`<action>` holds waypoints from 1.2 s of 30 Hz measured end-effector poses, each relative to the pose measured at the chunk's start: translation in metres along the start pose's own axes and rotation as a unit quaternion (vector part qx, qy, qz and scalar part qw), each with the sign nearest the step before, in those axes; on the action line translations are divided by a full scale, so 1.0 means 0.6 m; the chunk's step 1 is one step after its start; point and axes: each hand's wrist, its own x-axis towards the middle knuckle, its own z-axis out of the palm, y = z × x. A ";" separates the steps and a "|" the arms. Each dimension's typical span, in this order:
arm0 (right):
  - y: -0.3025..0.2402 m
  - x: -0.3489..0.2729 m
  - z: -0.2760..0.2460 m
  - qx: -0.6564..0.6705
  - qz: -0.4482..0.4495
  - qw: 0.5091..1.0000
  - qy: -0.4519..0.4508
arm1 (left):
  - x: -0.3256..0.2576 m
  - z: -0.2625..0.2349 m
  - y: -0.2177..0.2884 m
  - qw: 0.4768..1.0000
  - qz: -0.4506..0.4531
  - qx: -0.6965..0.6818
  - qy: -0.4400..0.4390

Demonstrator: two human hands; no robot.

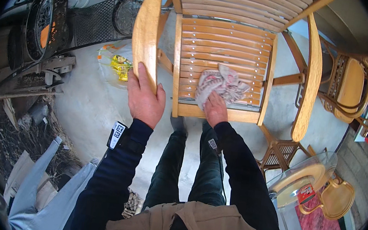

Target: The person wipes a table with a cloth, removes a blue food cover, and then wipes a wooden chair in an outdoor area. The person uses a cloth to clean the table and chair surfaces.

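In front of me stands a wooden slatted armchair (224, 42) with a slatted back and broad, pale armrests. My left hand (145, 99) rests on the front end of the left armrest (147, 33), its fingers laid over the wood and its thumb apart. On the seat, near the front edge, my right hand (216, 110) is closed on a crumpled white and pink cloth (224, 84). The cloth lies against the slats, and my fingertips are partly hidden in its folds. The right armrest (311, 79) has no hand on it.
Left of the chair, a plastic bag (107, 67) with yellow packets lies on the floor, near wheels (40, 26) and scrap wood. Grey trousers (48, 190) are at lower left. On the right are a rattan chair (348, 88) and a glass-topped table (299, 182).
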 end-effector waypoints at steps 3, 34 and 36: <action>-0.024 0.120 -0.010 0.072 -0.011 0.997 -0.007 | 0.001 -0.004 0.000 0.999 -0.025 -0.009 -0.022; -0.211 0.012 0.054 0.040 -0.016 0.996 -0.083 | 0.000 0.006 -0.010 1.000 -0.004 -0.029 0.003; -0.168 -0.029 0.048 0.038 -0.063 0.995 -0.061 | -0.001 0.007 -0.011 0.999 0.008 -0.026 0.017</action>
